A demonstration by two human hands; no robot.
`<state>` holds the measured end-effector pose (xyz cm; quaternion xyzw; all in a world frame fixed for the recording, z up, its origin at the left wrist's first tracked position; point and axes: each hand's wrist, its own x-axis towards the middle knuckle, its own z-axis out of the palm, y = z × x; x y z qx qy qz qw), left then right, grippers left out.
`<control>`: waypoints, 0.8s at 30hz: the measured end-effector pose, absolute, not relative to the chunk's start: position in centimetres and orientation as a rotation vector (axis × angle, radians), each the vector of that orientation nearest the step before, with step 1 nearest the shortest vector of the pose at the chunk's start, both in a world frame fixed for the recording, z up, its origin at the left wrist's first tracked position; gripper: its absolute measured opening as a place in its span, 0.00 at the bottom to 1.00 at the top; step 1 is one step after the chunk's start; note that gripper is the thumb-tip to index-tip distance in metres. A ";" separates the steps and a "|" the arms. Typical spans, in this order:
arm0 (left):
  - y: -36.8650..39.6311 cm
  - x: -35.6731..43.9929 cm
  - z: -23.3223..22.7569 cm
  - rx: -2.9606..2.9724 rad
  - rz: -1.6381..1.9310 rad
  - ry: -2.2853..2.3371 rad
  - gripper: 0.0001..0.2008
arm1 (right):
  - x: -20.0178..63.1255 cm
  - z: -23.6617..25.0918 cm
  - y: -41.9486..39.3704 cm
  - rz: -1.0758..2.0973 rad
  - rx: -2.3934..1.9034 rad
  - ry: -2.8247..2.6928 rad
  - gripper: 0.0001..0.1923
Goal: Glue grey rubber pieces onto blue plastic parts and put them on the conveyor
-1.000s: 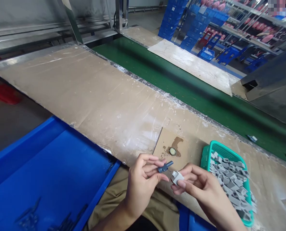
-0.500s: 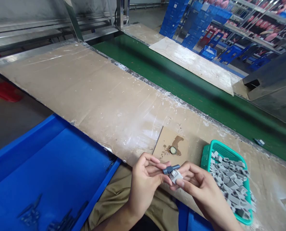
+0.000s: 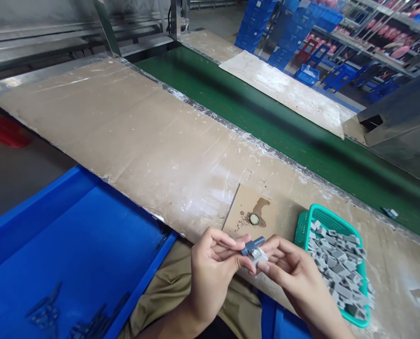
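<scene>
Hands meeting over lap at bench edge: left hand (image 3: 210,270) pinching small dark grey-blue plastic pin (image 3: 252,244), right hand (image 3: 294,278) pinching small light grey plastic block (image 3: 258,255), parts touching, held close for fit. Teal plastic basket (image 3: 303,226) of grey blocks just right of grip; blue plastic bin (image 3: 71,254) left w/ open room, brown worn board (image 3: 142,141) bare ahead.

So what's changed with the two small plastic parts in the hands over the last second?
The left hand brought its dark blue-grey plastic pin rightward against the pale grey plastic clip in the right hand; a second ago they were apart, now they touch. Both grips held. The teal mesh basket of grey pieces stayed put.
</scene>
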<state>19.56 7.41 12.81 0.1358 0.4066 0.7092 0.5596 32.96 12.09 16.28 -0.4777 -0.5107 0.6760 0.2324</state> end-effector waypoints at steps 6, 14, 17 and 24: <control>7.0 19.3 12.4 0.701 1.772 0.993 0.14 | 33.1 16.5 12.2 1.882 -1.316 -1.388 0.06; 6.9 18.2 12.6 1.124 1.689 1.237 0.16 | 32.7 16.8 12.2 1.876 -1.382 -1.347 0.09; 6.9 18.0 12.7 1.186 1.679 1.261 0.17 | 32.8 16.5 12.2 1.918 -1.324 -1.301 0.07; 7.2 17.6 12.7 1.144 1.621 1.223 0.13 | 32.2 16.5 12.1 1.941 -1.319 -1.187 0.08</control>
